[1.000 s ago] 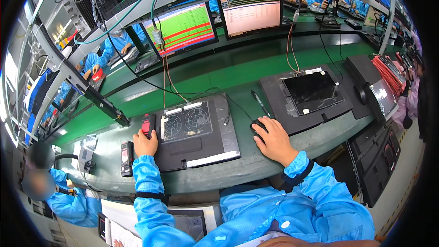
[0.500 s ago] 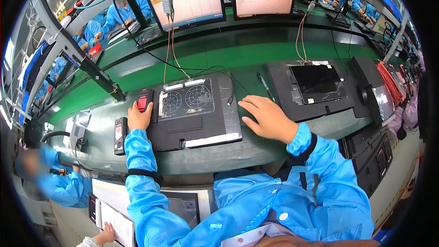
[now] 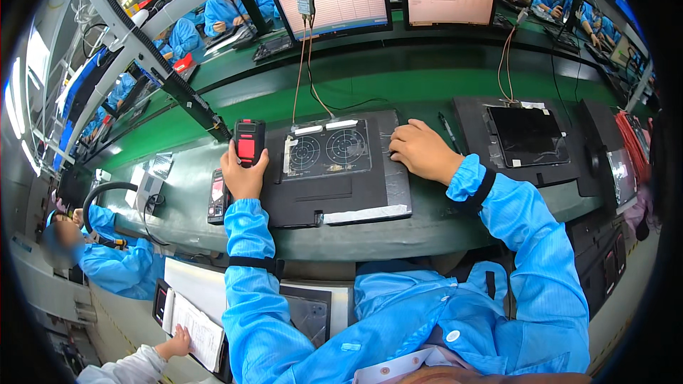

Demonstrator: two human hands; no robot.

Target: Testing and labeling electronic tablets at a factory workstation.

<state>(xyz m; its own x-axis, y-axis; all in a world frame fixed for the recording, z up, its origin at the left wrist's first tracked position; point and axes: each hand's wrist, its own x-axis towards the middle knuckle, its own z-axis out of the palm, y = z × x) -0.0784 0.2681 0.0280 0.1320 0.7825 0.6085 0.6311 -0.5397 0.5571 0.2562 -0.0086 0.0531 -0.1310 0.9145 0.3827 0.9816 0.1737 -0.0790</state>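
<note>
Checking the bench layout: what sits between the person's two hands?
In the head view, the black fixture with the two-fan board lies between the left hand, holding a red-and-black scanner, and the right hand.

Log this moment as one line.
left hand: holds red-black scanner | right hand: rests on black fixture | bench: green

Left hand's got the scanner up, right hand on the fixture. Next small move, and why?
Probably tip the scanner toward the fan module. The left hand holds it upright at the black fixture's left edge, aimed at nothing obvious, while the right hand rests on the fixture's right side.
</note>
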